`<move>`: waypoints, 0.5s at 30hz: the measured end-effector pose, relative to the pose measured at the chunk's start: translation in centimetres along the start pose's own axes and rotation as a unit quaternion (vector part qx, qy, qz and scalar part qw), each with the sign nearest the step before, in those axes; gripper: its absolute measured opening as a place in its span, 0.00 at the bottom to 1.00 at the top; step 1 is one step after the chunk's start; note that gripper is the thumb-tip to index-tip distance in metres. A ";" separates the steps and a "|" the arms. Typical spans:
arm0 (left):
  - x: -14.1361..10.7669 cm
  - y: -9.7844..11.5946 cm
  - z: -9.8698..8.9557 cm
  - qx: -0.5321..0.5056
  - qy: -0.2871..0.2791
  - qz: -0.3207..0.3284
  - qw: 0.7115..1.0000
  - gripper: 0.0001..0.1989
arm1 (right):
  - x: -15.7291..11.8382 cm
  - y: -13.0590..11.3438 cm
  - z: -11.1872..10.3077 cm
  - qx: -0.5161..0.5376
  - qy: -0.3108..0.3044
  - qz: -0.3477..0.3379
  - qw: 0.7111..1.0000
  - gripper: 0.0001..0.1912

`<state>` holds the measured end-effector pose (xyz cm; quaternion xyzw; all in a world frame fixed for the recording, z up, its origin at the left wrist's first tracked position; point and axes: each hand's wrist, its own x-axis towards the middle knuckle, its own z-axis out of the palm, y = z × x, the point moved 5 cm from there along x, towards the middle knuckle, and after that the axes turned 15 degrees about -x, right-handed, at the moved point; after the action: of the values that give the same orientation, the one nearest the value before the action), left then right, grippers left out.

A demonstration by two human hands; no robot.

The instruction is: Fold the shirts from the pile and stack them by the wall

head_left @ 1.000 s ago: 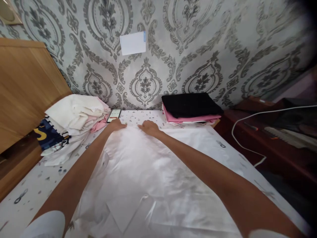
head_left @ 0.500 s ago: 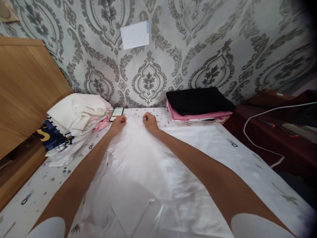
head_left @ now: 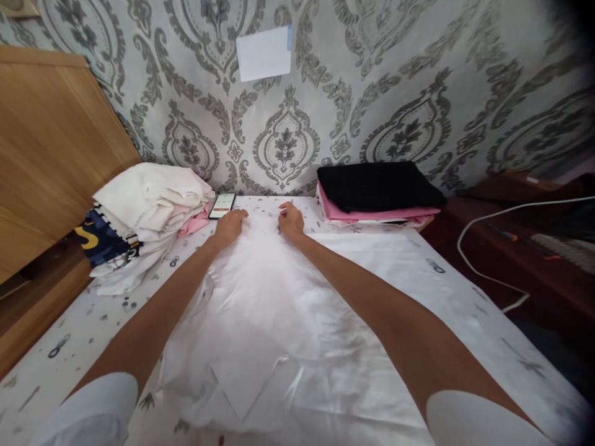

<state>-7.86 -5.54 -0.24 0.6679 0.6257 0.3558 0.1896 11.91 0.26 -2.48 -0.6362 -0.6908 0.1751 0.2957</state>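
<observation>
A white shirt (head_left: 274,297) lies spread over the patterned sheet, with a pointed, collar-like flap towards me. At its far edge, my left hand (head_left: 231,225) is closed on the cloth, its fingers bent down. My right hand (head_left: 291,222) pinches the same edge a short way to the right, the thumb and fingers curled together. Between the two hands the fabric is drawn into light creases. Just beyond my left hand lies a phone (head_left: 222,205) with a lit screen.
A loose heap of clothes (head_left: 153,198) is at the left beside a wooden cabinet (head_left: 51,155). Folded black and pink clothes (head_left: 376,189) are stacked at the back right. Patterned wallpaper (head_left: 286,145) rises behind, bearing a white card (head_left: 264,54). A white cable (head_left: 478,266) hangs at the right.
The camera view has shifted slightly. Both hands stay at the shirt's far edge; the left fingers now point more downward and the fabric between the hands looks more creased.
</observation>
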 end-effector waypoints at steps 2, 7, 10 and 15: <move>-1.2 0.3 -0.5 0.028 0.019 -0.001 0.999 0.22 | -1.2 -0.1 -0.8 -0.020 0.011 -0.025 0.999 0.20; -7.3 2.4 -0.4 0.060 -0.060 0.146 0.986 0.23 | -9.3 -1.7 -2.9 -0.075 -0.035 -0.295 0.952 0.17; -11.8 1.7 0.1 0.066 -0.186 0.168 0.966 0.24 | -16.1 -0.9 -3.9 -0.105 -0.109 -0.385 0.910 0.20; -14.2 -0.8 -3.0 0.114 -0.139 0.110 0.977 0.23 | -26.2 0.4 -6.3 -0.075 -0.170 -0.456 0.870 0.20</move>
<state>-10.07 -19.82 -2.16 0.7930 0.5521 0.2041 0.1570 16.63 -26.26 -2.76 -0.2313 -0.9548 0.0740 0.1716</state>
